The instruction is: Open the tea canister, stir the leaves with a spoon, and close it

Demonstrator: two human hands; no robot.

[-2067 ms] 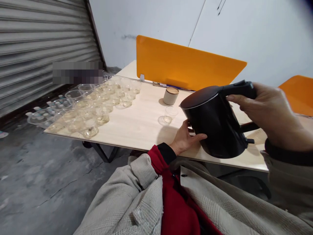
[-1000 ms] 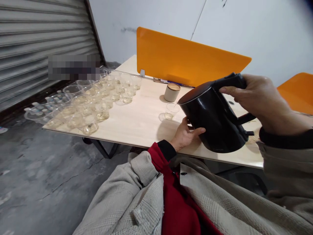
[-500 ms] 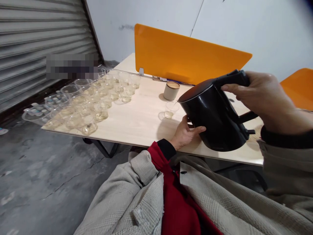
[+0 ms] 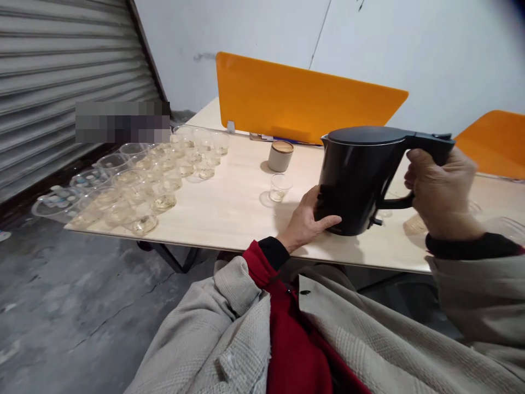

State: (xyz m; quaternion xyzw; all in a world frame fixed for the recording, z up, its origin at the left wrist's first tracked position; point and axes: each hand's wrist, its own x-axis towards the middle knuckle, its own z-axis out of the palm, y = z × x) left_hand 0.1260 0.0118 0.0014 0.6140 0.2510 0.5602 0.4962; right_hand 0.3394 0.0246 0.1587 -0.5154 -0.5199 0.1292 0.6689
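black electric kettle [image 4: 359,178] stands upright at right of centre on the pale desk [image 4: 229,210] — a rigid, smooth shell, likely weighty with liquid and slippery on its sides. right hand [image 4: 441,194] is clenched round the handle, the sound place to hold; left hand [image 4: 305,219] cups the lower wall, steadying. just left, a small clear glass [image 4: 279,187] — fragile — and a lidded jar [image 4: 280,155] beyond.

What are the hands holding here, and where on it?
The black kettle: right hand grips its handle, left hand steadies its lower side.
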